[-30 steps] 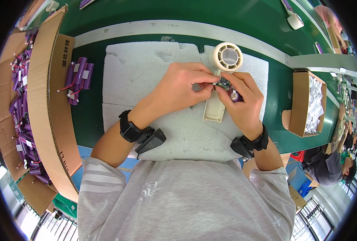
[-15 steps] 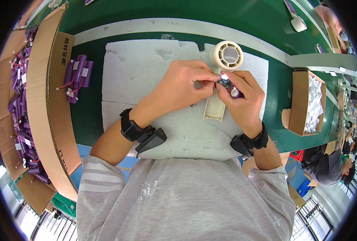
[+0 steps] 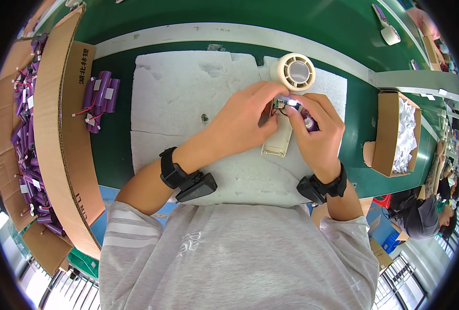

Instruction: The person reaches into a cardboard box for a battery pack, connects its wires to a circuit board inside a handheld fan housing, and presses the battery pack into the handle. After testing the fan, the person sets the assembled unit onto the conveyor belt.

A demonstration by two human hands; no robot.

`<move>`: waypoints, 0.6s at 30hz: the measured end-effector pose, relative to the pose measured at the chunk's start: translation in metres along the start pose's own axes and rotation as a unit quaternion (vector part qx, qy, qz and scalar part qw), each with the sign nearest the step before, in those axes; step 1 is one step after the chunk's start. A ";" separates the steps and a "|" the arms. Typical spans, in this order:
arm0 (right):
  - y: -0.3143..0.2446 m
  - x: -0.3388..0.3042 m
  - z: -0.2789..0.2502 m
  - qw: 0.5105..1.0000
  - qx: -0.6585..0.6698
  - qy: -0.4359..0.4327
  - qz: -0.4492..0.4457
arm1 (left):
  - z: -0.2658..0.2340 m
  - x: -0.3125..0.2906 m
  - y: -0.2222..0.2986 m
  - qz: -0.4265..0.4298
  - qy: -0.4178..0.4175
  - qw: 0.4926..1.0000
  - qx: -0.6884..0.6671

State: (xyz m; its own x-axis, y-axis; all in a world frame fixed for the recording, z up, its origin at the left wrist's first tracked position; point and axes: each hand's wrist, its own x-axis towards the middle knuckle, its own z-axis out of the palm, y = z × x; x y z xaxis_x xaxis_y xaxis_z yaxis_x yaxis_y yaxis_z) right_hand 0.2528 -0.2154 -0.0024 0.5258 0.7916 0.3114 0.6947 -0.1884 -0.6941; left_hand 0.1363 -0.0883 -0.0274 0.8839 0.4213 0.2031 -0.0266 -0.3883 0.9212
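Note:
A cream handheld fan lies on a white foam sheet [image 3: 172, 98], its round head [image 3: 296, 72] at the far end and its open handle shell [image 3: 277, 142] pointing towards me. Over the top of the handle, my left hand [image 3: 250, 116] pinches the left side of a small circuit board [image 3: 281, 104]. My right hand [image 3: 320, 121] has thumb and forefinger closed on the board's other side. A bright white light glows between the fingertips, and thin wires run below it. Partly hidden by the right hand is a purple battery [image 3: 311, 124]. Fingers cover much of the board.
Purple wired batteries [image 3: 101, 95] lie on the green table left of the foam. Further left, a tall cardboard box [image 3: 64, 113] holds many more. On the right stands a carton [image 3: 387, 134] of white pieces. A metal rail [image 3: 198, 35] crosses behind; another person sits far right.
My left hand has shifted slightly right, uncovering a dark spot on the foam. The board's face and its wires show more now. The fan head has moved slightly right in view.

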 end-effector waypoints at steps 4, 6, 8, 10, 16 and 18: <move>0.002 0.000 -0.001 1.000 0.003 -0.008 0.007 | -0.006 0.002 0.005 -0.019 -0.025 0.999 -0.042; 0.002 0.000 -0.002 1.000 0.004 -0.011 0.005 | -0.006 0.002 0.001 -0.026 -0.030 0.998 -0.050; 0.000 -0.001 -0.004 0.999 0.002 -0.035 0.007 | -0.006 0.003 -0.002 -0.037 -0.039 0.996 -0.065; 0.000 -0.001 -0.004 0.999 0.001 -0.047 0.009 | -0.006 0.003 -0.001 -0.039 -0.037 0.997 -0.059; 0.002 -0.001 0.000 1.000 -0.011 -0.023 -0.016 | -0.007 0.003 0.001 -0.076 -0.044 0.996 -0.023; 0.002 0.000 0.001 1.000 -0.014 -0.019 -0.015 | -0.007 0.004 0.002 -0.080 -0.041 0.996 -0.022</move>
State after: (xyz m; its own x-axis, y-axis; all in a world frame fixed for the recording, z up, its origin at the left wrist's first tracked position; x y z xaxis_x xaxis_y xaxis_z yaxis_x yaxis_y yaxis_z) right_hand 0.2531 -0.2152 -0.0047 0.4859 0.8184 0.3069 0.7234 -0.1795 -0.6666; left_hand 0.1363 -0.0816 -0.0222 0.9135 0.4059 0.0270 0.0985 -0.2850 0.9535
